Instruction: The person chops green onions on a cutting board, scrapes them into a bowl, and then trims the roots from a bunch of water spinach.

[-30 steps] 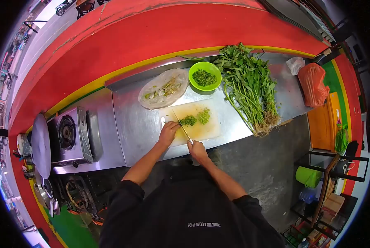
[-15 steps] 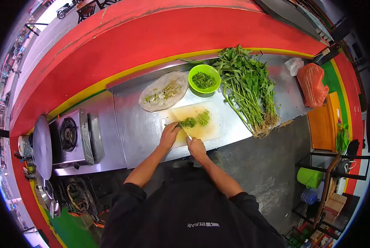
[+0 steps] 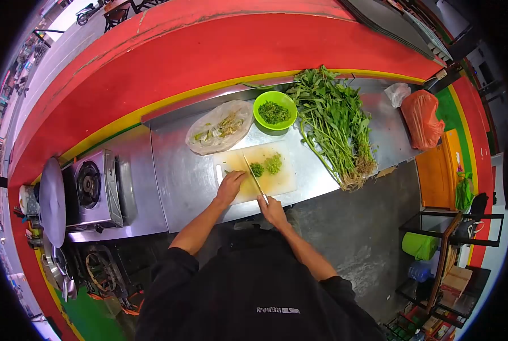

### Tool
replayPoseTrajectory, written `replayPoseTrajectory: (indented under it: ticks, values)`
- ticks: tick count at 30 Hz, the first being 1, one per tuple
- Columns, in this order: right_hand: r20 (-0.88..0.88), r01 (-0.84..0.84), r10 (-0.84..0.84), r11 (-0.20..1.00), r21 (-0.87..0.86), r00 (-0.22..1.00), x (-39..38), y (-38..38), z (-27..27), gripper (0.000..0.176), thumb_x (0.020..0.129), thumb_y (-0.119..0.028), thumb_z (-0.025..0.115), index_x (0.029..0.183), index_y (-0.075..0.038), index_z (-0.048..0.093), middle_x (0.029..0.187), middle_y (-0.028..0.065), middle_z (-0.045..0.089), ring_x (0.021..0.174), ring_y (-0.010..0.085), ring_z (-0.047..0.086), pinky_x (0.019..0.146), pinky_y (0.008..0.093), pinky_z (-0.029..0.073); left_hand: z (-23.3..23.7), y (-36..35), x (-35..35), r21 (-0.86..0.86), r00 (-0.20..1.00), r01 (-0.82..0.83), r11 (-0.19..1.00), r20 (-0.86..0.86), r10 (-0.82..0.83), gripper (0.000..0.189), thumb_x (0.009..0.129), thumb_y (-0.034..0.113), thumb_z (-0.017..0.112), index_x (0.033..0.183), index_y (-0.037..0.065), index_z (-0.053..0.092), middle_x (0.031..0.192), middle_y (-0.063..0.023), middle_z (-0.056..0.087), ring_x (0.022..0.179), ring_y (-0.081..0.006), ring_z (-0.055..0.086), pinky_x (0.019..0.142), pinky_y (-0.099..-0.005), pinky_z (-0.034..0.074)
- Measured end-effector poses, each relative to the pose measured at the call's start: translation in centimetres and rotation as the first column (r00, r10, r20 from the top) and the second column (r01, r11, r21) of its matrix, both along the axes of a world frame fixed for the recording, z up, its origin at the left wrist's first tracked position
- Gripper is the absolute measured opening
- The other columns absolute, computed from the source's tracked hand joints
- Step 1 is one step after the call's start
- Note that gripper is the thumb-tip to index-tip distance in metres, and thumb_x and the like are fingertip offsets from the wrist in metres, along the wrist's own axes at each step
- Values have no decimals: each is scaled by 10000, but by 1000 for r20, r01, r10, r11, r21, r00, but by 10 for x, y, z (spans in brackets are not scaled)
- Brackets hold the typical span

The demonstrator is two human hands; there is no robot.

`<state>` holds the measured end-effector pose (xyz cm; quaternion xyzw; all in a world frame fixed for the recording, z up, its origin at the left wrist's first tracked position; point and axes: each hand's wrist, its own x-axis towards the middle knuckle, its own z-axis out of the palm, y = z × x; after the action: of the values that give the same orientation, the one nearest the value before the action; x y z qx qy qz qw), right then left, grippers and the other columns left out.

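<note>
My right hand (image 3: 273,211) is closed around the handle of a knife (image 3: 253,175), whose long blade slants across the white cutting board (image 3: 285,184). Just left of the blade, my left hand (image 3: 230,187) rests on the board with its fingers curled together; what they hold, if anything, is hidden. Against the blade's right side lies a small heap of dark chopped greens (image 3: 257,169). Beside it is a paler heap of chopped stems (image 3: 273,163). Behind the board stands a green bowl (image 3: 292,117) with chopped greens inside.
A clear plastic bag (image 3: 208,146) with plant scraps lies behind the board. To the right is a big bunch of leafy greens (image 3: 336,119) with roots. A red plastic bag (image 3: 423,119) sits at the far right, a gas stove (image 3: 89,184) at the left.
More of the knife blade shows, now between my left hand and the dark heap. My right hand has shifted slightly right and nearer the board's front edge. The whole view has shifted a little.
</note>
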<state>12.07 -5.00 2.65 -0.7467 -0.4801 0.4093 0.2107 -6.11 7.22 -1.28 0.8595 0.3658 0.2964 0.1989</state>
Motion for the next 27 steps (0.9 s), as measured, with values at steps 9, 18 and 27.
replayPoseTrajectory:
  ticks: [9,18,27]
  values:
    - [27,-74,75,997,-8,997,1,-11,-5,665,1007,-530,456,938,105,639,880,398,638,925,554,629,838,578,486,12,-1,-1,176,990,-66,982,-110,86,192,808,98,672,991,71,722,1002,-38,698,997,-220,634,896,-381,457]
    - [32,-91,92,995,-35,995,2,-15,-4,637,1010,-500,475,901,109,629,848,400,628,899,560,625,809,579,491,5,-3,-1,67,994,-72,995,-82,77,200,800,43,649,979,69,733,1042,-40,695,1018,-229,629,914,-392,450]
    - [-16,-61,61,998,8,998,-2,-23,-6,575,1016,-434,503,853,104,624,812,379,628,847,544,632,758,562,488,10,-2,-11,2,998,-37,999,-55,37,168,867,129,701,1010,46,731,1064,-65,697,1044,-253,631,908,-414,455]
